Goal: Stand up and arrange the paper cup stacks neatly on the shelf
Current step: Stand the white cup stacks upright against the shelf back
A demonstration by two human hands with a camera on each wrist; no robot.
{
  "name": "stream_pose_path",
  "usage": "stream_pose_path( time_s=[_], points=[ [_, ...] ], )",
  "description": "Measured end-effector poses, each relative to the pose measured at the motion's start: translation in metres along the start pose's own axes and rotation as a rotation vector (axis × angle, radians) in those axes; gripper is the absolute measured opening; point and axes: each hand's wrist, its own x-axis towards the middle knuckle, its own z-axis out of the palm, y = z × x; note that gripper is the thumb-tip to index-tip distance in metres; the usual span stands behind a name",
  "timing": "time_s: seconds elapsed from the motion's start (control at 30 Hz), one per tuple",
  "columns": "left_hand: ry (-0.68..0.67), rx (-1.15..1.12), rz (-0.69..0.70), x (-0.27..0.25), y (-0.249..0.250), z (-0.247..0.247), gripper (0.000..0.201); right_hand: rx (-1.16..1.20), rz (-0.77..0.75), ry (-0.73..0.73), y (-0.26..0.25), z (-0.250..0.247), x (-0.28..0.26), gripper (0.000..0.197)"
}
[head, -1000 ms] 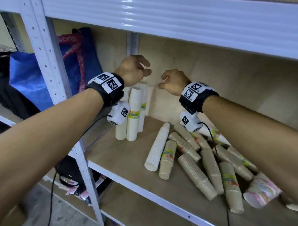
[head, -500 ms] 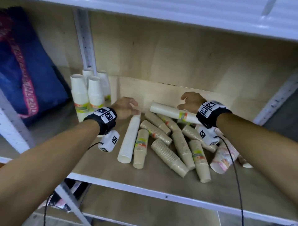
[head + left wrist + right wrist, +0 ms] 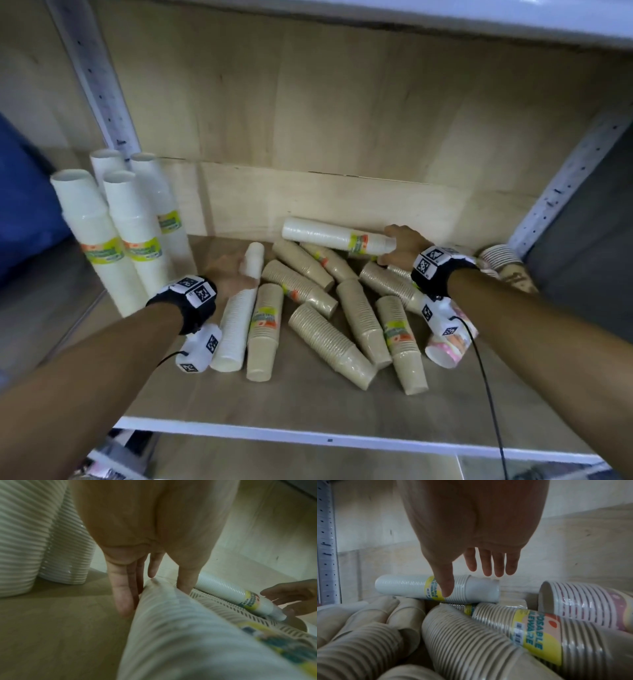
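Left hand (image 3: 230,274) fingers extended along lying white cup stack (image 3: 239,308), right hand (image 3: 402,245) fingers spread over rear white stack (image 3: 337,237), four stacks upright (image 3: 133,236) on shelf (image 3: 308,404).

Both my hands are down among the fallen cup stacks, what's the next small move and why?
Probably close the left hand round the white stack lying beside it and tip it upright next to the standing stacks. Its fingers already lie along that stack, while the right hand hangs open.

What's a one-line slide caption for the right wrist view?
Right hand, fingers open, reaching over a lying white cup stack atop toppled tan cup stacks on the shelf.
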Motion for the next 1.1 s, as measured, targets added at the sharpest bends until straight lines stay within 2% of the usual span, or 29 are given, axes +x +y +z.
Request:
stream_pose_path(
  time_s=[0.1,0.27,0.37,0.47,0.73,0.83,0.93,1.1],
  points=[
    [-0.062,-0.144,-0.066,0.002,-0.002,0.001,0.078,0.025,-0.001,0.006,-0.003,0.002,0.001,0.074],
    [-0.094,-0.209,-0.112,0.002,-0.004,0.002,0.078,-0.065,0.003,0.024,-0.004,0.005,0.003,0.073],
    [-0.101,-0.236,-0.137,0.001,-0.002,0.001,0.080,-0.138,0.044,0.036,-0.007,0.004,-0.001,0.065],
    [-0.097,-0.238,-0.125,-0.001,-0.001,-0.001,0.076,-0.148,-0.005,0.043,-0.011,-0.002,-0.008,0.062],
    [0.076,-0.286,-0.088,-0.019,0.015,-0.039,0.068,0.027,-0.110,0.084,-0.036,-0.064,-0.023,0.058],
    [0.109,-0.345,-0.048,-0.028,0.022,-0.061,0.070,0.132,-0.188,0.178,-0.060,-0.093,-0.032,0.057],
    [0.173,-0.339,0.011,-0.040,0.031,-0.081,0.063,0.218,-0.267,0.279,-0.093,-0.117,-0.042,0.055],
    [0.276,-0.333,0.076,-0.056,0.036,-0.104,0.070,0.256,-0.401,0.325,-0.152,-0.140,-0.064,0.054]
  ],
)
